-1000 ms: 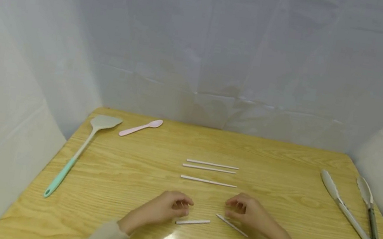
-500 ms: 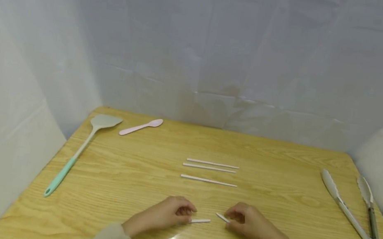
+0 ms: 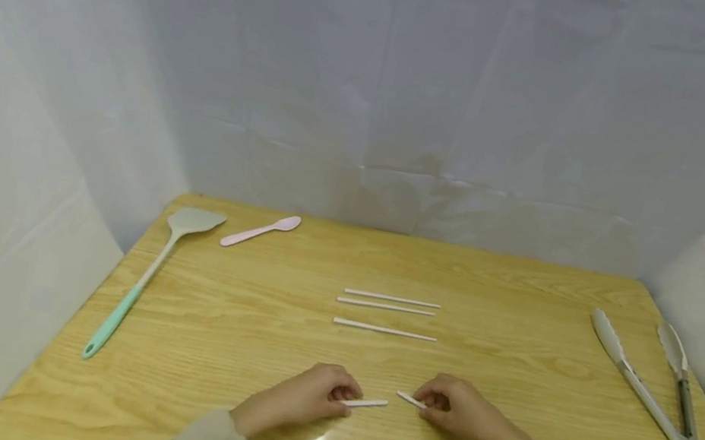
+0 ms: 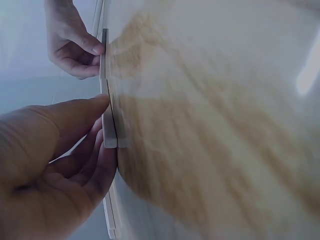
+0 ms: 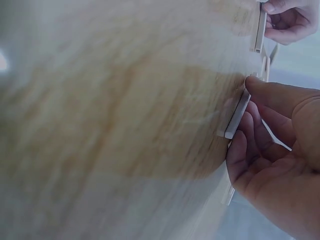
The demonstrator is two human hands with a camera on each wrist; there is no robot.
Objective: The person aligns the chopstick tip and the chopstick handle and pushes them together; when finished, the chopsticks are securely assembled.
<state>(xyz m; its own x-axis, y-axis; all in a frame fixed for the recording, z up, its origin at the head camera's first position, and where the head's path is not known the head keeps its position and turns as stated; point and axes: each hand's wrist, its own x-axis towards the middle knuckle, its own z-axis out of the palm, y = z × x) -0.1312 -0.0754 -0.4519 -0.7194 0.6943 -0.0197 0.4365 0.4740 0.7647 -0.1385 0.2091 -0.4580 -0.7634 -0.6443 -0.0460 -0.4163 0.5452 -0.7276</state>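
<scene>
Near the front middle of the table, my left hand [image 3: 305,396] pinches a short white stick [image 3: 372,403] between thumb and fingers, its right end jutting out. Facing it, my right hand [image 3: 468,415] pinches another short white stick [image 3: 409,398], whose left tip shows. A small gap separates the two inner ends in the head view. Close up in the left wrist view, thumb and fingertips sit on the left stick [image 4: 109,132], low over the tabletop. The right wrist view has the right stick [image 5: 238,117] in the other hand's fingers, hiding part of it.
Beyond the hands lie three slim white chopsticks [image 3: 385,329], roughly parallel. A pink spoon [image 3: 261,230] and a spatula with a mint handle [image 3: 115,317] lie at the left of the wooden table [image 3: 518,308]. Spread metal tongs [image 3: 650,398] lie at the right.
Both hands came down from above the two short sticks and took hold of them. The left stick's exposed end has shifted only slightly; the right stick looks nearly unmoved.
</scene>
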